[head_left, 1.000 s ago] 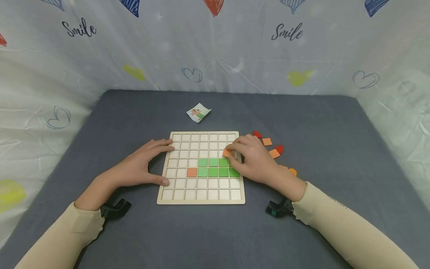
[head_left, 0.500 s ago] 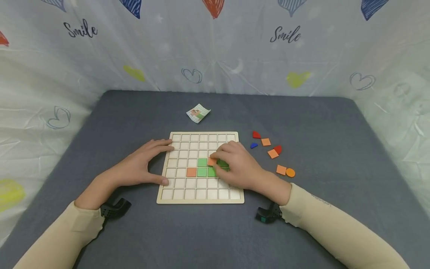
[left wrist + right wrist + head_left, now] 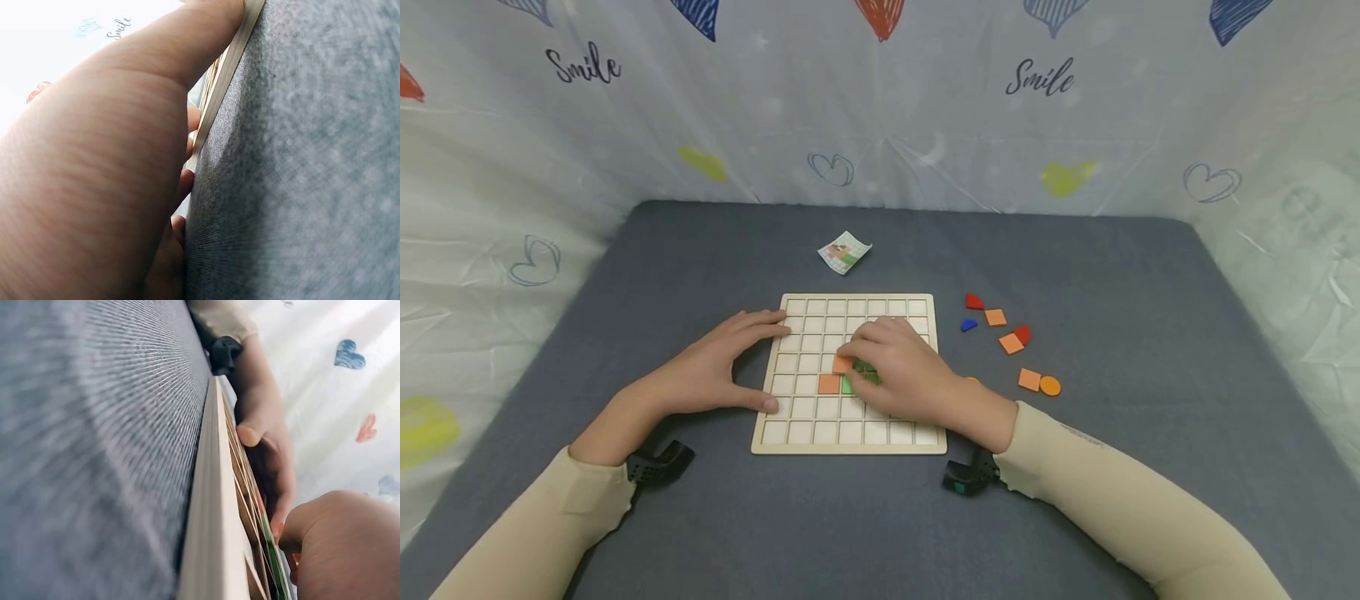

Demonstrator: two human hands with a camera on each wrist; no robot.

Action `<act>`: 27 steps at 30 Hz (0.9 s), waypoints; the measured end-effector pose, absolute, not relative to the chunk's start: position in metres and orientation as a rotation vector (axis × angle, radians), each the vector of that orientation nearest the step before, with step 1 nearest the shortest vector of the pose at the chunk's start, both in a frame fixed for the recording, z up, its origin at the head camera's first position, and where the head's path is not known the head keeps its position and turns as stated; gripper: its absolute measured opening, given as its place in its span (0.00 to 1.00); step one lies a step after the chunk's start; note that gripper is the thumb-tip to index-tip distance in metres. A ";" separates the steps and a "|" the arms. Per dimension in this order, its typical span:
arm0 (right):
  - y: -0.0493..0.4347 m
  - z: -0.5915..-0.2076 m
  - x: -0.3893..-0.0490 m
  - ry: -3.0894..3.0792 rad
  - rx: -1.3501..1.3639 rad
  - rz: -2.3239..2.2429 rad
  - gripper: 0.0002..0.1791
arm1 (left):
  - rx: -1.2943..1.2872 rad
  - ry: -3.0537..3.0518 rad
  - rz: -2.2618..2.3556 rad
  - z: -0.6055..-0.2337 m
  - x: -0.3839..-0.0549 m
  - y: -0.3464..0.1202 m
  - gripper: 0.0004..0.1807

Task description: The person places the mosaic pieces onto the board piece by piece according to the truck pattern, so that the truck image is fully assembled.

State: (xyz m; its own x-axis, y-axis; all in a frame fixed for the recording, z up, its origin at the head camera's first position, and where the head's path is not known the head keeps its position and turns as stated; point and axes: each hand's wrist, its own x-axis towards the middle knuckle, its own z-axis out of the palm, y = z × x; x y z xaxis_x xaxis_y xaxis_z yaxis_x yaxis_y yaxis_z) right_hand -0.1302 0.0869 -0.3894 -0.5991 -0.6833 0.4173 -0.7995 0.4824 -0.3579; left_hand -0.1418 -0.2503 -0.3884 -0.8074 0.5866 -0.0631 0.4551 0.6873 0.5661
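Note:
A pale grid board (image 3: 848,448) lies on the dark cloth in the head view. My right hand (image 3: 902,371) is over its middle, with thumb and forefinger pinching an orange square tile (image 3: 842,364). That tile is just above a reddish-orange tile (image 3: 829,384) set in a cell; contact with the board cannot be made out. Green tiles (image 3: 847,385) sit beside it, partly hidden by the hand. My left hand (image 3: 715,367) rests on the board's left edge, thumb and fingers spread. In the left wrist view the thumb touches the board's side (image 3: 219,94).
Right of the board lie red pieces (image 3: 973,301), a blue piece (image 3: 969,325), orange squares (image 3: 1029,379) and an orange disc (image 3: 1050,386). A small printed card (image 3: 845,252) lies behind the board. A printed curtain (image 3: 880,108) hangs beyond the table.
My right hand has moved left across the board with the orange tile, from the right side to the middle. The loose pieces at right have come into view. My left hand stays put.

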 end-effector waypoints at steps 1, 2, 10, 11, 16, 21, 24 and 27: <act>0.085 -0.390 -0.131 -2.514 1.279 0.771 0.09 | 0.836 2.660 0.800 -0.389 -0.142 -0.250 0.60; 0.083 -0.390 -0.131 -2.518 1.281 0.762 0.09 | 0.839 2.660 0.802 -0.389 -0.142 -0.250 0.60; 0.073 -0.387 -0.134 -2.539 1.296 0.724 0.10 | 0.856 2.665 0.812 -0.389 -0.143 -0.250 0.60; 0.073 -0.387 -0.135 -2.546 1.295 0.724 0.10 | 0.852 2.665 0.810 -0.389 -0.143 -0.250 0.60; 0.070 -0.387 -0.136 -2.581 1.286 0.722 0.10 | 0.840 2.670 0.804 -0.389 -0.143 -0.250 0.61; 0.070 -0.386 -0.137 -2.605 1.282 0.731 0.11 | 0.839 2.666 0.803 -0.388 -0.143 -0.249 0.60; 0.070 -0.387 -0.137 -2.614 1.287 0.741 0.11 | 0.835 2.662 0.807 -0.387 -0.142 -0.250 0.60; 0.070 -0.387 -0.138 -2.621 1.288 0.748 0.11 | 0.832 2.660 0.808 -0.387 -0.142 -0.250 0.60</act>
